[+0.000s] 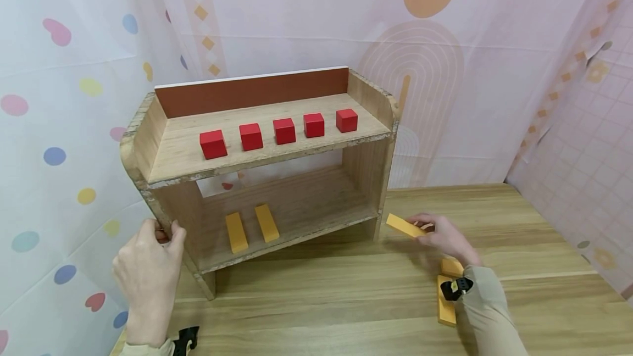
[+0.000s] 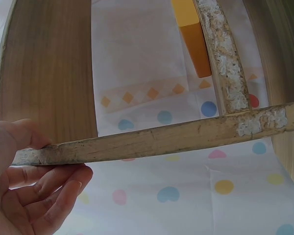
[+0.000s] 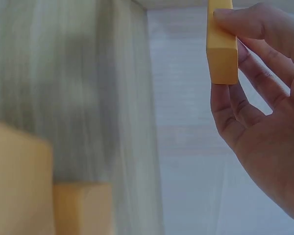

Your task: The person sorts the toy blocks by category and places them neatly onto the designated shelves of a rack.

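Observation:
My left hand grips the left side panel of a small wooden shelf; in the left wrist view the thumb and fingers pinch that panel's edge from both faces. Out to the right of the shelf, my right hand holds a yellow block between thumb and fingers, over the table. The right wrist view shows this block close up. On the lower board lie two yellow blocks, one nearer the left side and another beside it. Several red cubes stand in a row on the upper board.
Two more yellow blocks lie on the wooden table below my right forearm, one nearer me and the other behind it. A brown backboard closes the shelf's top rear. Patterned cloth hangs behind and at both sides.

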`<action>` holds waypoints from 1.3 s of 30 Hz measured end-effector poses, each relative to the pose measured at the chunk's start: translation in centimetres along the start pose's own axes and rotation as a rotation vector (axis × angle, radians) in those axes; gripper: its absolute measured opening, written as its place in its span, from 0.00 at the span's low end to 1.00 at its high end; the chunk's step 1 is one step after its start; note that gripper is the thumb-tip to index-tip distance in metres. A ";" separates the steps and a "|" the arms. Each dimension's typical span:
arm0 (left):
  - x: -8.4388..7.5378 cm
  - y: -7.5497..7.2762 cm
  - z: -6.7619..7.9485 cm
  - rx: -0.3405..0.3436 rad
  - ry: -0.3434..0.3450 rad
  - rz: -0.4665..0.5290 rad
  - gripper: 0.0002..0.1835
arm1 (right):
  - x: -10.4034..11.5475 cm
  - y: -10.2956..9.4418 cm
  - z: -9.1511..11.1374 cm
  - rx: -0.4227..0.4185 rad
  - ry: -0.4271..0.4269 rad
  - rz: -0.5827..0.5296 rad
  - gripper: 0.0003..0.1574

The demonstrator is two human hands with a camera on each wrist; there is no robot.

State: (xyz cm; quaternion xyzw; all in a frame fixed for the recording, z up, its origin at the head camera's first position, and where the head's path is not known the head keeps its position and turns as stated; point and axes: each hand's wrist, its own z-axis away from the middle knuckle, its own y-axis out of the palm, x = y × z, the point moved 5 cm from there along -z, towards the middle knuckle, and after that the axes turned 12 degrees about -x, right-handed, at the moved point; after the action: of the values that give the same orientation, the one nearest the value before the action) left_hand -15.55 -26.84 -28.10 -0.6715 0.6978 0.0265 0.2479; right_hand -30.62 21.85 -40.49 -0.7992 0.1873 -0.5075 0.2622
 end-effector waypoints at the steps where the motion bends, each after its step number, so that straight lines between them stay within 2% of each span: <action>1: 0.0 0.0 0.0 -0.001 0.000 0.000 0.12 | 0.3 0.1 0.0 0.000 -0.011 -0.002 0.30; 9: 0.0 -0.1 0.0 -0.004 -0.002 0.000 0.12 | 2.2 0.4 -0.3 -0.005 -0.090 0.018 0.31; 22: 0.0 0.0 0.0 0.004 0.003 0.007 0.12 | 4.4 1.6 -0.8 0.004 -0.134 0.013 0.29; 29: 0.0 0.0 -0.1 0.007 0.003 0.006 0.12 | 6.4 2.7 -1.1 -0.033 -0.184 0.010 0.28; 39: 0.0 0.0 0.0 0.008 0.001 0.003 0.12 | 8.2 5.2 -1.4 -0.107 -0.250 -0.080 0.26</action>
State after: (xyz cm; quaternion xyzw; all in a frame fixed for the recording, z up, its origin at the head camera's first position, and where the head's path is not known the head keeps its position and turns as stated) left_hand -15.56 -26.84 -28.08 -0.6693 0.6992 0.0239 0.2501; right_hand -28.66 12.78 -37.34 -0.8759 0.1479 -0.4032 0.2199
